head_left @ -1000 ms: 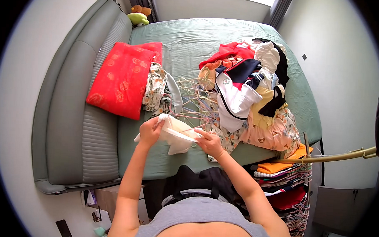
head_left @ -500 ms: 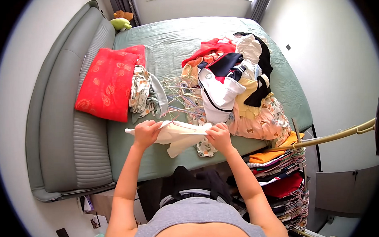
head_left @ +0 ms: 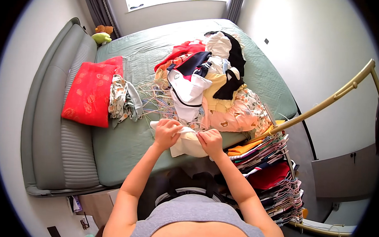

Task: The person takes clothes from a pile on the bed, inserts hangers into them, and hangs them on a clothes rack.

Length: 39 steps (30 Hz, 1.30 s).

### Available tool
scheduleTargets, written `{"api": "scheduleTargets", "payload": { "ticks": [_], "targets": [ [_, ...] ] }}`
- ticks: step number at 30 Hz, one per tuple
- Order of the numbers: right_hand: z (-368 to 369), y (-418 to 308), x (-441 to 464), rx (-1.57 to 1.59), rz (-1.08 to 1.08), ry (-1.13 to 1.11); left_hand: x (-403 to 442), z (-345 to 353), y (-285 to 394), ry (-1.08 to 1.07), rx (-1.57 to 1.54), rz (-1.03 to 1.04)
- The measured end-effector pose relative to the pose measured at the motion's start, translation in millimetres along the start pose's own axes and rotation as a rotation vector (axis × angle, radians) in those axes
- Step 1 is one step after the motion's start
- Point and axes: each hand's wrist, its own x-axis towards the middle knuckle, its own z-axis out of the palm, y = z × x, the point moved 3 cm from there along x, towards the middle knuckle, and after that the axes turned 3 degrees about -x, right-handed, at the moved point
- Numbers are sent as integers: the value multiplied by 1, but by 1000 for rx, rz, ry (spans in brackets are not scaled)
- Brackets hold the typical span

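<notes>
A cream-white garment (head_left: 187,146) is stretched between both hands above the bed's near edge, its lower part hanging down. My left hand (head_left: 168,133) is closed round its bunched upper edge, with a white end poking out to the left. My right hand (head_left: 210,142) pinches the other side of the same edge. A thin hanger seems to show at the garment's top between the hands, but its outline is too fine to make out fully. Beyond the hands lie a tangle of loose hangers (head_left: 152,96) and a white jacket (head_left: 186,90).
A heap of clothes, including a peach garment with bear prints (head_left: 227,120), covers the right of the bed (head_left: 125,154). Red pillows (head_left: 90,94) lean by the grey headboard (head_left: 47,113). At right stands a gold rack (head_left: 323,102) packed with hung clothes (head_left: 275,180).
My hands have come closer together, and the garment is bunched up more between them. The view has turned, so the bed and clothes heap appear farther left.
</notes>
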Motion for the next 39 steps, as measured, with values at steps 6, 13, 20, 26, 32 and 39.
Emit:
{"api": "scheduleTargets", "payload": {
  "ticks": [6, 13, 20, 26, 32, 39],
  "targets": [
    [-52, 19, -36, -11, 112, 10, 10, 41, 31, 59, 156, -160],
    [-101, 28, -53, -46, 202, 222, 36, 58, 80, 33, -333, -132],
    [-152, 36, -72, -111, 198, 222, 65, 98, 46, -535, -188, 137],
    [-180, 48, -109, -254, 611, 146, 75, 130, 32, -571, -444, -112],
    [-159, 41, -145, -7, 1093, 150, 82, 171, 41, -575, -663, -13],
    [-157, -16, -182, 146, 1320, 515, 54, 231, 77, -912, -775, -24]
  ]
}}
